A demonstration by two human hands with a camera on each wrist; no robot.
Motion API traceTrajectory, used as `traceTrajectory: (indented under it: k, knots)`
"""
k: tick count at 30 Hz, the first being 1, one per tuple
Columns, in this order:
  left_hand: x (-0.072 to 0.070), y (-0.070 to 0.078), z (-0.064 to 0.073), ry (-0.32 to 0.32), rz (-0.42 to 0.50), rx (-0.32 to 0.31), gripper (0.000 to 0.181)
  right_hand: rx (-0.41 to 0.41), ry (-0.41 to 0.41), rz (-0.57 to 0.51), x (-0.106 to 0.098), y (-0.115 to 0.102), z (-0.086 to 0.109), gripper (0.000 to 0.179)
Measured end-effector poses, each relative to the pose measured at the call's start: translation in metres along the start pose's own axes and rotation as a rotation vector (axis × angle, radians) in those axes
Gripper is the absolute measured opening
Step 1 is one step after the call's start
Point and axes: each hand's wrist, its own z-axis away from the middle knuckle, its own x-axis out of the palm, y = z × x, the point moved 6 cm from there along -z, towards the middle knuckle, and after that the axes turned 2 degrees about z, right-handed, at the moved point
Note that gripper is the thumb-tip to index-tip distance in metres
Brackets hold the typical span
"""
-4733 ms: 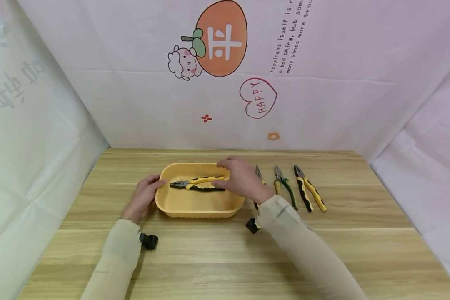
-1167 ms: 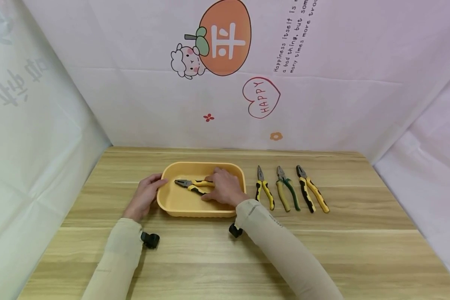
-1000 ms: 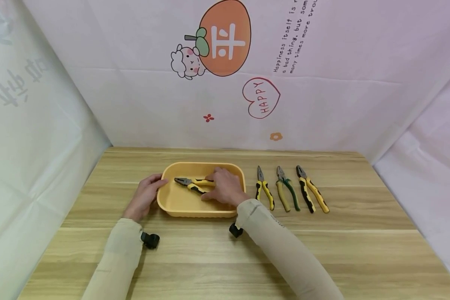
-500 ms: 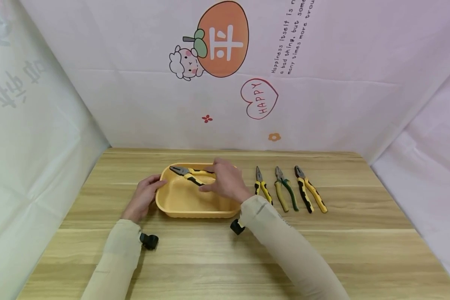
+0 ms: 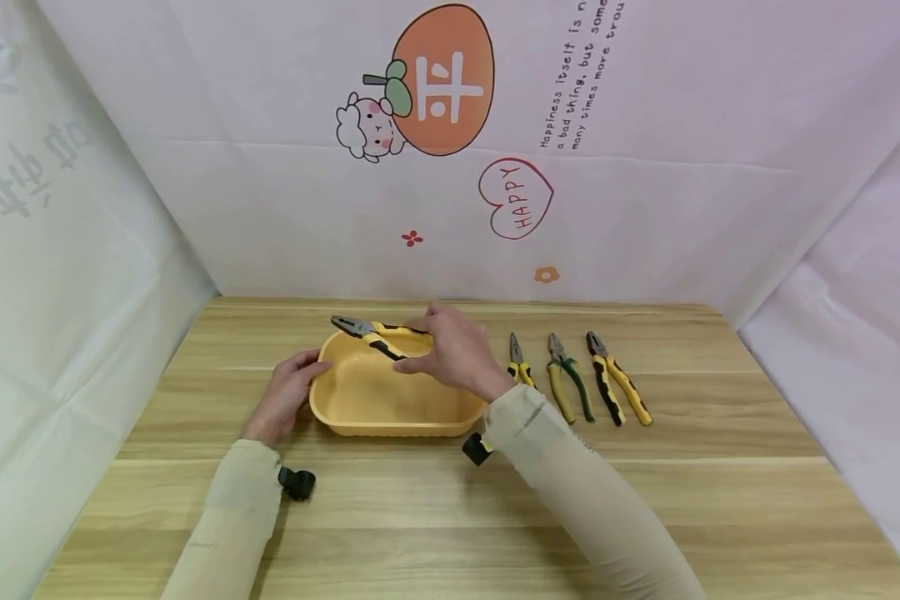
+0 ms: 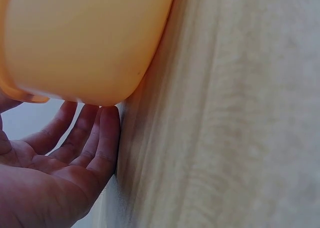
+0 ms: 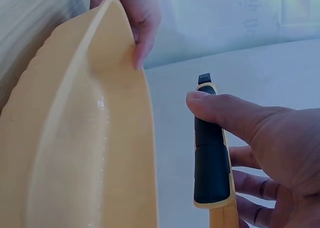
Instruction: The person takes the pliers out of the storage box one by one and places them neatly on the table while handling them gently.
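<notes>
My right hand [image 5: 459, 350] grips the yellow-and-black handles of a pair of pliers [image 5: 360, 327], held above the back of a yellow plastic bin [image 5: 401, 429]. The pliers' dark metal head points left, and the handles are spread. In the right wrist view the thumb presses on one black-padded handle [image 7: 210, 158], with fingers on the far side. My left hand [image 5: 288, 393] holds the bin's left end, thumb over the rim. In the left wrist view the fingertips [image 6: 109, 119] touch the bin's outer wall [image 6: 85, 47]. Nothing lies on the visible part of the bin's floor.
Right of the bin lie three tools in a row: yellow-and-black needle-nose pliers [image 5: 517, 350], green-handled pliers [image 5: 558, 387] and larger yellow-and-black pliers [image 5: 606, 379]. They rest on a wooden table [image 5: 390, 517]. A white printed cloth [image 5: 307, 225] rises behind.
The right hand has reached into the bin, taken hold of the pliers and lifted them up and back above the rim. My left hand has stayed at the bin's left end.
</notes>
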Motion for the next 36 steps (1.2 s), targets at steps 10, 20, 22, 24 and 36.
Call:
traceTrajectory:
  k: [10,20,22,24,36]
  knots:
    - [0.000,0.000,0.001,0.011,-0.012,-0.004,0.053,-0.012,0.027,0.006,-0.007,-0.003,0.001,0.074]
    - [-0.001,0.001,0.002,0.020,-0.009,0.004,0.053,0.036,0.015,-0.013,-0.014,0.009,0.005,0.071]
    - [0.000,0.002,0.002,0.021,-0.003,0.002,0.053,0.045,0.018,-0.022,-0.016,0.014,0.007,0.071]
    - [0.000,0.002,0.002,0.020,0.002,0.001,0.053,0.054,0.021,-0.031,-0.018,0.019,0.009,0.070]
    - [-0.001,0.000,0.002,0.003,-0.010,0.000,0.052,0.103,0.042,-0.014,-0.028,0.053,0.020,0.072]
